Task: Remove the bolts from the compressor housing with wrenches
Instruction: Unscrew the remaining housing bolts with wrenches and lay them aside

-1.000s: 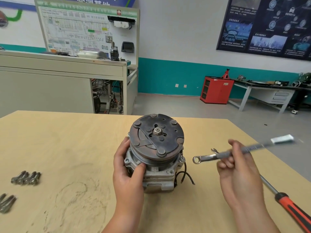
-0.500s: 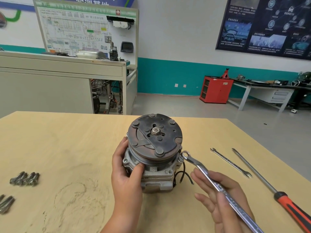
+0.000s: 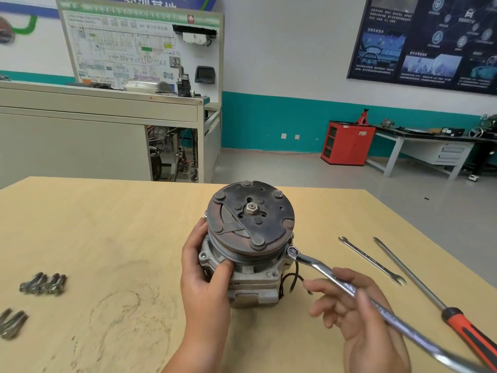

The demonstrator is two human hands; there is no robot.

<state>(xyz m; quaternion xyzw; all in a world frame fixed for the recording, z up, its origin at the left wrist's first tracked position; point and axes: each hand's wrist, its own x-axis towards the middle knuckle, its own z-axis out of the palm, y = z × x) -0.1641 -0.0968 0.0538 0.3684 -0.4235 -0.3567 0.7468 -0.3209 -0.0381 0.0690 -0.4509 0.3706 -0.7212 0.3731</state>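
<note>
Head view: the compressor [image 3: 250, 227] stands at frame centre on the table [image 3: 107, 224]. The left hand [image 3: 204, 281] grips its left side, fingers curled. The right hand [image 3: 360, 319], lower right, pinches a wrench [image 3: 322, 270] under its thumb, fingers half-spread, ring end on a flange bolt [image 3: 291, 250].

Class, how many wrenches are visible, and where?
2. A large wrench in the right hand, ring end at the compressor housing; a thin wrench on the table beside the screwdriver.
</note>
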